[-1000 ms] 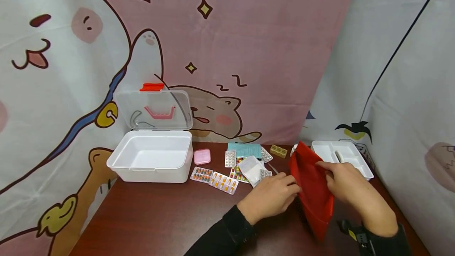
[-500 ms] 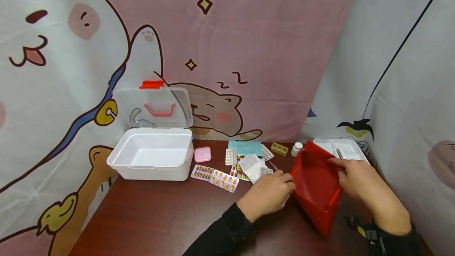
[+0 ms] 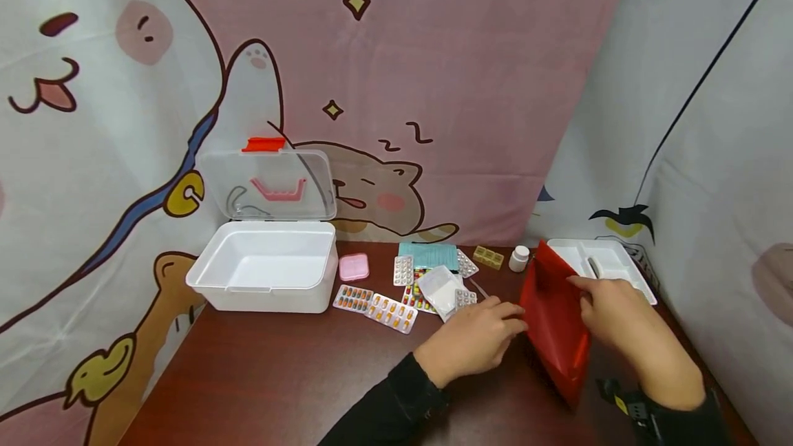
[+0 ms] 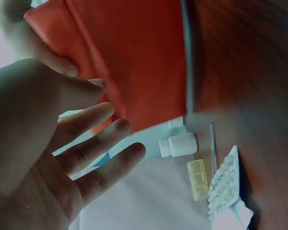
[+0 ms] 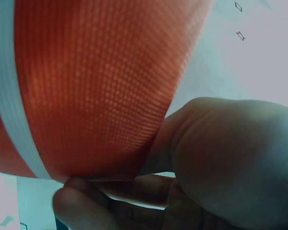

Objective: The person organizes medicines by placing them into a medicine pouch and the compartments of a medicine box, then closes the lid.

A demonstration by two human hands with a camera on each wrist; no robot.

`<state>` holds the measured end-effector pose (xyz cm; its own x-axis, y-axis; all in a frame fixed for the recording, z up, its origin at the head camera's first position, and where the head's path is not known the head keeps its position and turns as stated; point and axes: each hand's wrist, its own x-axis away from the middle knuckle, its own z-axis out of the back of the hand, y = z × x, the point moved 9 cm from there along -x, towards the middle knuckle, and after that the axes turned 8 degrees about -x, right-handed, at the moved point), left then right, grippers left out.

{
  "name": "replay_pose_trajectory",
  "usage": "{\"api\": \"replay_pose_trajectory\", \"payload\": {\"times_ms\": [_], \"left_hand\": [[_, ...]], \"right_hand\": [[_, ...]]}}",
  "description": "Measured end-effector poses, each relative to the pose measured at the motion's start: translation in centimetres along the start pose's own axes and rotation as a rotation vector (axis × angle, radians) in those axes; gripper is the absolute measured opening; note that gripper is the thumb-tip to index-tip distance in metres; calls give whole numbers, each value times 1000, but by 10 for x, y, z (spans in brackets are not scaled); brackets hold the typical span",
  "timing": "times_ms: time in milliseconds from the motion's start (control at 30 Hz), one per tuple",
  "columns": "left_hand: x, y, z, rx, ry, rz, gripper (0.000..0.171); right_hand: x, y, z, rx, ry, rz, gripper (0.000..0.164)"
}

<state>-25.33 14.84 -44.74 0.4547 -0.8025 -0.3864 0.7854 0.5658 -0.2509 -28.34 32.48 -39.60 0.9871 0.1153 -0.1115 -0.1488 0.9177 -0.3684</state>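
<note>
Red fabric pouch with a pale stripe: upright between my hands, on the right part of the dark brown wooden table.
My right hand: pinching the pouch's upper edge between thumb and fingers.
My left hand: fingers extended and spread, tips at the pouch's left edge; whether they touch it, I cannot tell.
White compartmented plastic tray: just beyond my right hand, partly hidden by it.
Small white plastic bottle: near the pouch, on its left.
Translucent yellow pill case: left of the bottle.
White square packet: atop some blister packs, beyond my left hand.
</note>
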Motion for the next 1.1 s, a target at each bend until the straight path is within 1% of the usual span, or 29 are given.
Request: {"api": "replay_pose_trajectory", "payload": {"times_ms": [100, 200, 367, 467, 567, 633, 733, 867, 900, 967, 1100], "left_hand": [[2, -16, 3, 51, -5, 77, 24], [8, -39, 1, 97, -36, 190, 20], [22, -77, -13, 134, -106, 365, 19], [30, -91, -25, 152, -152, 446, 19], [35, -97, -37, 143, -200, 490, 22], [34, -99, -43, 122, -213, 494, 22], [29, -101, -45, 98, -215, 498, 21], [19, -103, -43, 126, -204, 546, 22], [17, -103, -44, 129, -206, 563, 23], [15, -103, -50, 106, -222, 595, 28], [17, -102, -66, 50, -264, 659, 41]], "right_hand": [[-1, -8, -7, -15, -18, 14, 38], [-2, -17, -12, -37, -17, 38, 37], [-2, -22, -16, -56, -40, 31, 38], [0, -20, -16, -57, -58, 23, 39], [2, -19, -15, -59, -64, 27, 39], [3, -19, -14, -64, -54, 37, 40], [4, -18, -11, -75, -45, 43, 40], [2, -16, -9, -83, -48, 45, 39], [2, -15, -9, -84, -51, 44, 39], [2, -15, -9, -83, -48, 49, 39], [3, -15, -11, -88, -47, 54, 39]]}}
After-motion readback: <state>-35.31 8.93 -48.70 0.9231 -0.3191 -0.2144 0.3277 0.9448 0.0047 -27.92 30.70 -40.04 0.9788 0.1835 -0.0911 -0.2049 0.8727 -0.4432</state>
